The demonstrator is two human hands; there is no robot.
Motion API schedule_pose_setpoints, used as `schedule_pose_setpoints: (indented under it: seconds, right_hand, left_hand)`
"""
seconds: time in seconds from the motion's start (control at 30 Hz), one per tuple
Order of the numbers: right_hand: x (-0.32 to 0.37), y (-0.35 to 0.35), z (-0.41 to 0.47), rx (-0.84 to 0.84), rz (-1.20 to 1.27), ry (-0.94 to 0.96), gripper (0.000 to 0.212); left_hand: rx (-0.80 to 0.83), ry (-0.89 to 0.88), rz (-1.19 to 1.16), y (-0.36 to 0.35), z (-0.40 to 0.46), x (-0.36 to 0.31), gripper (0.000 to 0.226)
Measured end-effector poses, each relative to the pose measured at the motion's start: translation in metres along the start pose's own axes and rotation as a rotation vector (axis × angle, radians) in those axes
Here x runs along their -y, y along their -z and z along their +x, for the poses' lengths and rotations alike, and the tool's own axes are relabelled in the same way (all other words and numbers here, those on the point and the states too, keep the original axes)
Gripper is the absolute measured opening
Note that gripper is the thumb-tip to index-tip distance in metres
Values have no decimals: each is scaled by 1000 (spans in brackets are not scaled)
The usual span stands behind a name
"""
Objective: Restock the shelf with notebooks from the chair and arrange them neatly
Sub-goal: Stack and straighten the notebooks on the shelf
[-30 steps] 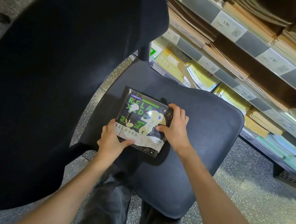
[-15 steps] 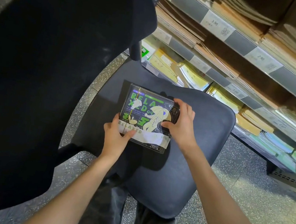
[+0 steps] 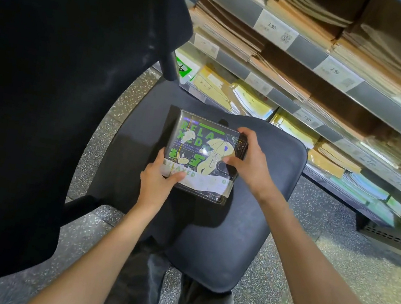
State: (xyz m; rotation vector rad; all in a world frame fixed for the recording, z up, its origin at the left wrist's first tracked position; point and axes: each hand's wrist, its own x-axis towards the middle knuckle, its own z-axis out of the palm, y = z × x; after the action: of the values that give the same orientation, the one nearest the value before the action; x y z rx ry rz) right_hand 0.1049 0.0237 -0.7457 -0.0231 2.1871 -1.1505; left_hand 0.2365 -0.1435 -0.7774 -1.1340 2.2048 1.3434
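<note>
The black notebook pack (image 3: 202,158), wrapped in clear plastic and printed with green "RELAXED" lettering, is gripped at both sides: its near-left corner is pinched by the left hand (image 3: 161,178), thumb on the cover, and its right edge is clasped by the right hand (image 3: 248,160), fingers curled over the far corner. Compared with a second ago, the pack appears raised slightly, its grips unchanged. It is held just over the chair seat (image 3: 258,213). Beyond, the shelf (image 3: 314,54) is seen stocked with kraft notebooks (image 3: 228,32).
</note>
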Motion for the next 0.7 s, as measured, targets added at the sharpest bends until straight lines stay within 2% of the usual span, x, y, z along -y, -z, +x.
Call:
schedule_pose_setpoints:
  seconds: [0.17, 0.37, 0.57, 0.7]
  right_hand:
    - [23, 29, -7, -79, -59, 60, 70]
    - [86, 83, -23, -209, -116, 211, 73]
    - [167, 144, -57, -333, -160, 339, 74]
    - [219, 178, -88, -400, -201, 422, 67]
  left_hand:
    - [-31, -129, -46, 11, -2, -40, 75]
    - [-75, -305, -95, 35, -17, -108, 63]
    - [-22, -460, -209, 73, -50, -190, 82]
    - [-51, -582, -280, 106, -82, -249, 87]
